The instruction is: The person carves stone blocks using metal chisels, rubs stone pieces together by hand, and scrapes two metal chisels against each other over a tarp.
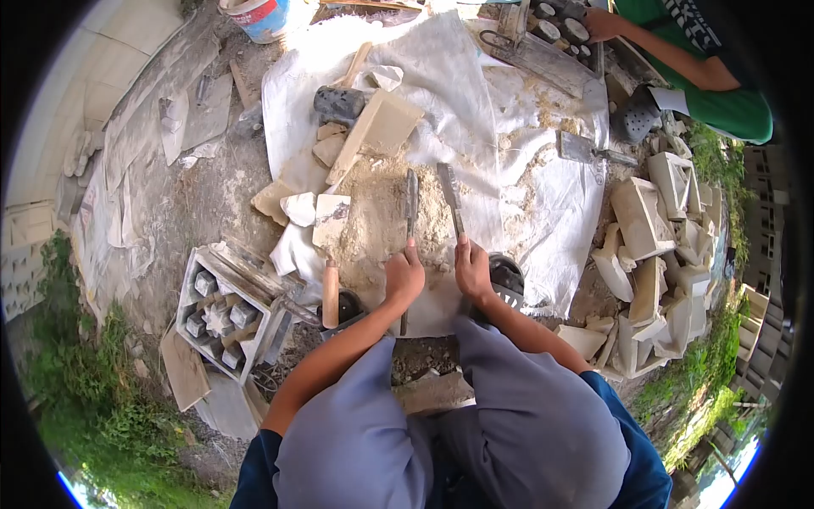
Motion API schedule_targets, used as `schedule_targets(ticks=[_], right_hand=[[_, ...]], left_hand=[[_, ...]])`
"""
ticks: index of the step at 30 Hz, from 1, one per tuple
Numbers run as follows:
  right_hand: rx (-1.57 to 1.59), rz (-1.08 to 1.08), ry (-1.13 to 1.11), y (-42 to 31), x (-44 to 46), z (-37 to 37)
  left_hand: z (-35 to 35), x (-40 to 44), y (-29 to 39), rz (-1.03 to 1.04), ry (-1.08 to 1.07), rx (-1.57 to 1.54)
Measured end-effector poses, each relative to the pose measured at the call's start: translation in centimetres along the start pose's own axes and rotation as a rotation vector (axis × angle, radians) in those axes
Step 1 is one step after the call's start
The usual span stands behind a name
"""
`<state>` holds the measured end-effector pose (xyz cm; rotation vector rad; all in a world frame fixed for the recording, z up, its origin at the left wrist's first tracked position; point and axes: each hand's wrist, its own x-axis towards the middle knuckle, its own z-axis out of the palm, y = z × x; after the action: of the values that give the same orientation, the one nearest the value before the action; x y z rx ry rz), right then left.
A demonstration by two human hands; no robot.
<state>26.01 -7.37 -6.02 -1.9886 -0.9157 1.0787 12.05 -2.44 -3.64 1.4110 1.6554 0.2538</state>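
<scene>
My left hand [405, 276] is closed around a long, narrow metal bar [411, 204] that points away from me. My right hand [473, 270] grips a similar flat metal bar [450, 197], its far end leaning slightly left. Between and around the two bars lies a heap of pale, sandy powder [373, 199] on a white sheet. Just left of my left hand is a trowel [331, 222] with a wooden handle, its blade flat on the sheet. Beyond the powder rests a broken pale block piece [381, 127].
A mold with a star-shaped core [222, 316] sits at lower left. Broken pale blocks [640, 216] are piled on the right. Another trowel [585, 148] lies at the sheet's right. A co-worker's hand [602, 25] touches a mold at top right. A bucket [257, 19] stands at the back.
</scene>
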Motion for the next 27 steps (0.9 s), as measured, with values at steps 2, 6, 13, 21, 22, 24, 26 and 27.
schedule_targets(ticks=[2, 6, 13, 21, 22, 24, 26, 27], right_hand=[[0.060, -0.066, 0.069, 1.0, 0.6, 0.2], [-0.094, 0.103, -0.046, -2.0, 1.0, -1.1], [-0.177, 0.102, -0.084, -1.7, 1.6, -1.0], [-0.214, 0.123, -0.117, -2.1, 2.4, -1.4], [-0.207, 0.096, -0.097, -2.3, 2.1, -1.4], [-0.130, 0.063, -0.055, -2.6, 1.2, -0.9], [-0.095, 0.093, -0.031, -1.9, 1.5, -0.3], [-0.095, 0.095, -0.025, -2.1, 1.6, -0.6]], left_hand=[[0.4, 0.1, 0.2, -0.036, -0.022, -0.009], [0.8, 1.4, -0.4, 0.016, 0.001, 0.017], [0.8, 1.8, 0.4, 0.099, 0.089, -0.056], [0.7, 1.4, 0.8, 0.132, 0.183, -0.072], [0.2, 1.6, 0.9, 0.069, 0.100, -0.010], [-0.2, 1.2, 0.9, -0.003, 0.044, 0.079], [0.1, 0.6, 1.0, 0.057, 0.108, 0.019], [0.3, 0.5, 1.0, 0.127, 0.164, -0.040]])
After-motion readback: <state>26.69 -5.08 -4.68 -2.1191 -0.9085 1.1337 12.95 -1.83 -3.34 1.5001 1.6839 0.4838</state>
